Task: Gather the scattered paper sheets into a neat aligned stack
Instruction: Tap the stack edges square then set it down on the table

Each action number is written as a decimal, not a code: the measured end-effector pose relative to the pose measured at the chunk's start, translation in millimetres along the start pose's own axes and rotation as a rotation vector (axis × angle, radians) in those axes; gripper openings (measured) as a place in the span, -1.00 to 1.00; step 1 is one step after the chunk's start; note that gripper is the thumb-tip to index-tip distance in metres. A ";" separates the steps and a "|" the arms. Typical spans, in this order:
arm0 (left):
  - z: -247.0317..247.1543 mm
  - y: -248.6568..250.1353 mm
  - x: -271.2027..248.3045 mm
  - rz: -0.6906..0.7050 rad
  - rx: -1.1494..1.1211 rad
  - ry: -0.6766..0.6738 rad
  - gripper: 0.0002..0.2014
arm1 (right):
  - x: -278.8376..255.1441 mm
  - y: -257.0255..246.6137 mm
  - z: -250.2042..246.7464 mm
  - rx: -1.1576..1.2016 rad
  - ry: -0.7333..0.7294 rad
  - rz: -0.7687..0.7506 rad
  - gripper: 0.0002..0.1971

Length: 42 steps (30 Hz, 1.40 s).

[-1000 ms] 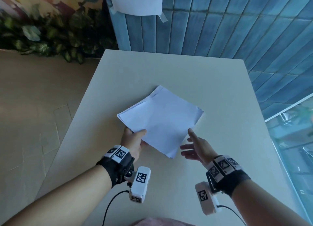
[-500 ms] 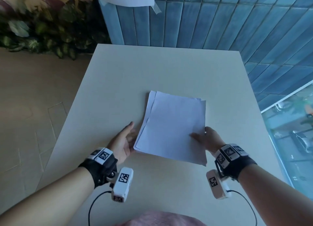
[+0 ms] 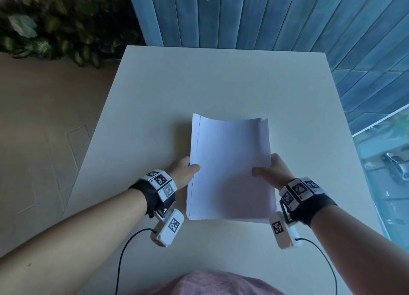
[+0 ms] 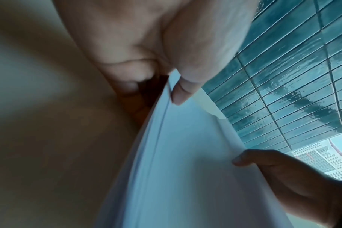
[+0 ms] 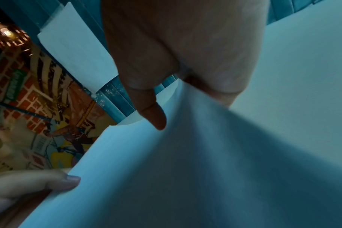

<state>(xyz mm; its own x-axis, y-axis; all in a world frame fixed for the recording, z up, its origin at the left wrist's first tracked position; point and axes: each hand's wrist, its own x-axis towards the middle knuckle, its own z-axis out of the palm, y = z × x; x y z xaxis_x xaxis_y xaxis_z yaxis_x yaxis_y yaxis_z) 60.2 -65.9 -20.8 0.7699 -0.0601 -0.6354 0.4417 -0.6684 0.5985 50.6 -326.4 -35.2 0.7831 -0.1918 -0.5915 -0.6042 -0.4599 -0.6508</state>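
Black wristbands point(image 3: 152, 195), white tagged cameras point(image 3: 169, 227)

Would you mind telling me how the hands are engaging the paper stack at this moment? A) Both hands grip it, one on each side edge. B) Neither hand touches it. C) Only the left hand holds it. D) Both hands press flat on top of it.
A: the left hand pinches the left edge of the paper stack and the right hand pinches its right edge, thumbs on top.

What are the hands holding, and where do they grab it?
A stack of white paper sheets. The left hand pinches its left edge, the right hand its right edge.
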 end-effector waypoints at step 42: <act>-17.1 59.5 56.4 -0.079 -0.131 0.235 -0.65 | 39.9 -71.4 13.8 -0.011 0.175 0.129 -0.37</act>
<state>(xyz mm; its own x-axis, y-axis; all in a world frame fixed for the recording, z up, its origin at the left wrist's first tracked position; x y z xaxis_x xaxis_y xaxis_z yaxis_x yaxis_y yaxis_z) 137.8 -96.4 -12.7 0.8098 0.1721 -0.5609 0.5485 -0.5615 0.6195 123.0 -289.2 -18.9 0.7137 -0.3966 -0.5774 -0.7001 -0.4310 -0.5694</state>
